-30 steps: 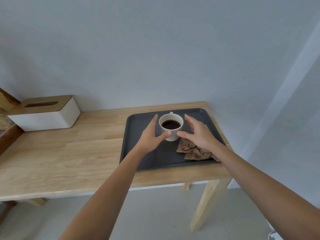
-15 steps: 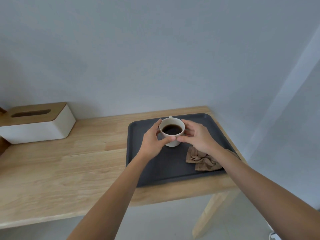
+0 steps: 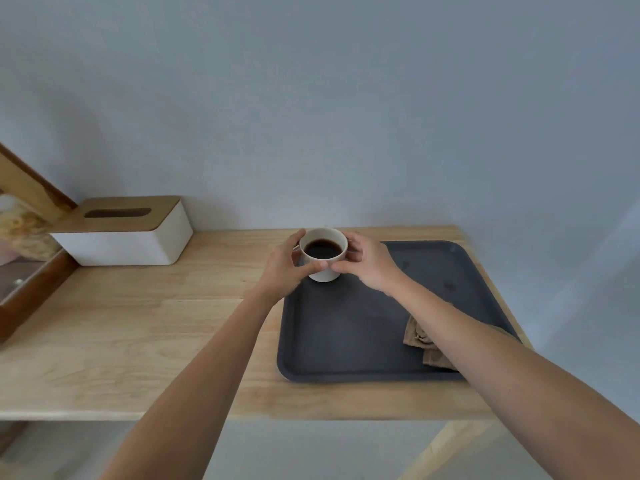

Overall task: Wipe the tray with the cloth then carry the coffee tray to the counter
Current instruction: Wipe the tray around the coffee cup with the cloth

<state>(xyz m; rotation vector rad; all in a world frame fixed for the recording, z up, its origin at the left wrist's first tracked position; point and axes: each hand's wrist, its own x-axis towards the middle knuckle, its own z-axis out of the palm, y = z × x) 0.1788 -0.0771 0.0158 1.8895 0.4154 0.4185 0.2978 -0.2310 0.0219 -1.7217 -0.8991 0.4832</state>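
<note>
**Count: one tray, one cloth, one cup**

I log one brown cloth (image 3: 420, 337) on the near right of one dark tray (image 3: 346, 341). My left hand (image 3: 282, 268) and right hand (image 3: 369, 263) both clasp one coffee cup (image 3: 323, 254) at the tray's far-left corner. Beyond: one tissue box (image 3: 131, 233).

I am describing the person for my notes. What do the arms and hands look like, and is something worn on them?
Both forearms are bare up to the picture's edge: no sleeves show. The left hand and the right hand wear no gloves, and no watch, bracelet or ring is visible.

White tissue box (image 3: 128, 237) with wooden lid on pale wooden table (image 3: 121, 341), beside grey wall (image 3: 346, 98).
</note>
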